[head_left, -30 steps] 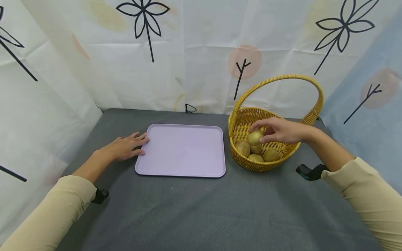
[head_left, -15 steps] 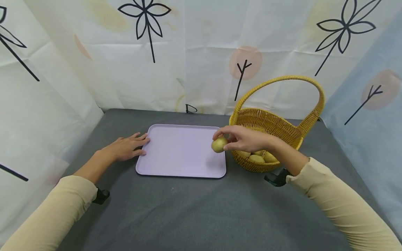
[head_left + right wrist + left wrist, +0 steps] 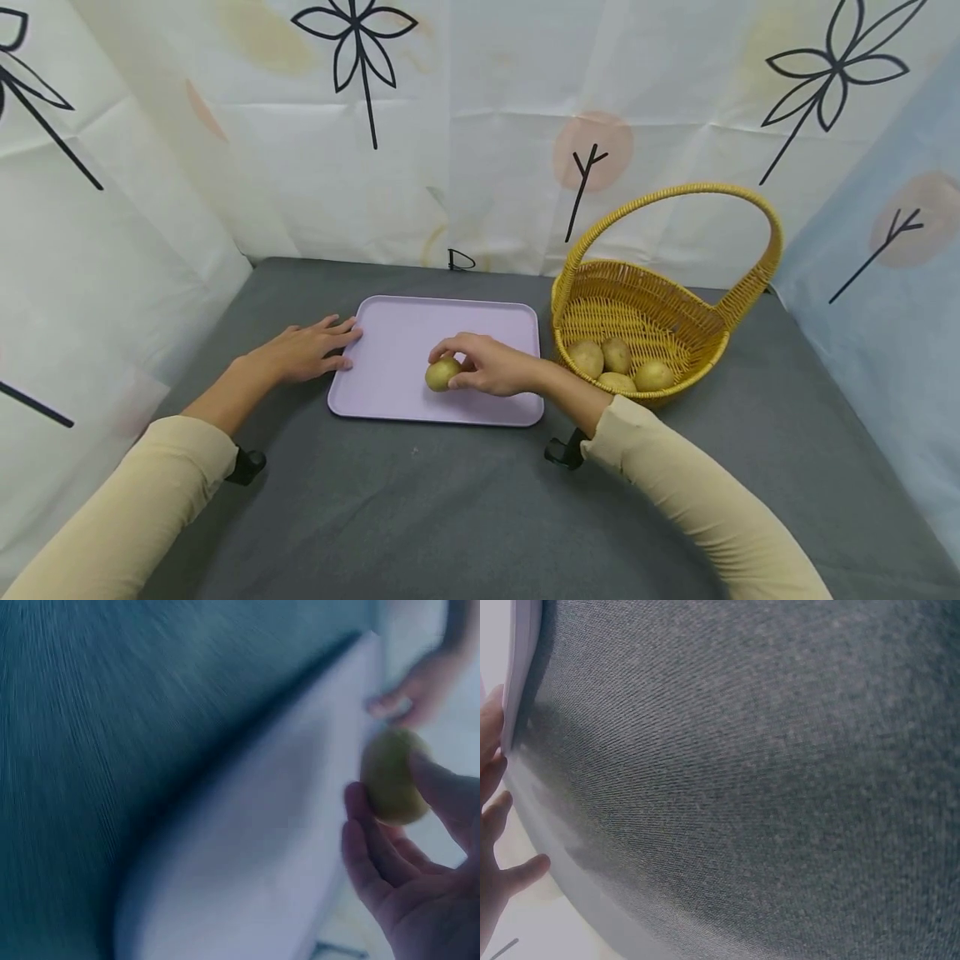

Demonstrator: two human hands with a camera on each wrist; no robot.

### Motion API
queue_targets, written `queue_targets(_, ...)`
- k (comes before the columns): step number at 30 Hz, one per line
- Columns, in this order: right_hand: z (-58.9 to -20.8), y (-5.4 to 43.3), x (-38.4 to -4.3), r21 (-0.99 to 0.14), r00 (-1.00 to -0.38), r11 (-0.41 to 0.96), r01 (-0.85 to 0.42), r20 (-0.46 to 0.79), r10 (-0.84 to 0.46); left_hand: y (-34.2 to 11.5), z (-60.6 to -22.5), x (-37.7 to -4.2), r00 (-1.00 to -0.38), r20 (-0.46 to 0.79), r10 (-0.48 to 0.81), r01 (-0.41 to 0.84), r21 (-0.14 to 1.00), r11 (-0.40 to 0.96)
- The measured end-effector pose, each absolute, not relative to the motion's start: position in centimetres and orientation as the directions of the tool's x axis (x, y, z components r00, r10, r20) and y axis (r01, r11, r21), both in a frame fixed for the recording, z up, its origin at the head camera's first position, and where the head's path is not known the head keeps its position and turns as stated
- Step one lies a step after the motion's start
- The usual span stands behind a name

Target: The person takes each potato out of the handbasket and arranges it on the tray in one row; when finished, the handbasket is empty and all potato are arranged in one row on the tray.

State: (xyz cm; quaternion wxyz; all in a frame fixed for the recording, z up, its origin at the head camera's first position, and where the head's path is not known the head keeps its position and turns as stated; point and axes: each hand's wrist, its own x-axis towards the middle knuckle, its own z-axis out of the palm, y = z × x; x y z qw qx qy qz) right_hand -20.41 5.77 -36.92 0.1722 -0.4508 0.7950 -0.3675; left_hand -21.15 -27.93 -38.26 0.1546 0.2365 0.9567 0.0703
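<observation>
Above the middle of a shallow lilac tray (image 3: pixel 390 333), my right hand (image 3: pixel 491 364) holds a round yellow-brown potato (image 3: pixel 442 375) between thumb and fingers. The right wrist view shows the same potato (image 3: pixel 394 776), blurred, at the fingertips and apart from the tray surface. My left hand (image 3: pixel 307 348) rests at the tray's left edge, its fingers spread and the fingertips touching the rim. Only part of that hand (image 3: pixel 499 825) appears at the far left of the left wrist view. Several more potatoes (image 3: pixel 586 358) lie in a yellow wicker basket (image 3: pixel 637 287).
The basket stands right of the tray, its tall arched handle (image 3: pixel 690 190) rising above it. Dark grey cloth (image 3: pixel 420 508) covers the table. A patterned white curtain (image 3: pixel 495 192) hangs behind and along the left side.
My right hand has lifted the potato out of the basket and carried it left over the tray. The left hand stays at the tray's edge.
</observation>
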Motion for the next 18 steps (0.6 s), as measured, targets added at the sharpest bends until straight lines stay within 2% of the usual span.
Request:
queue_targets(6,-38.8,2.3,-19.7,-0.710,-0.541,0.335,-0.620,0.077,-0.838,-27.8,-38.4,-21.2,-0.841,-0.268,0.470,0.427,0.207,0.880)
queue_targets(18,-39.1,-2.6,-19.2,-0.649,-0.532,0.357,-0.671,0.087,-0.842,-27.9,-38.5,-21.1,-0.839,-0.238,0.489,0.450,0.202,0.870)
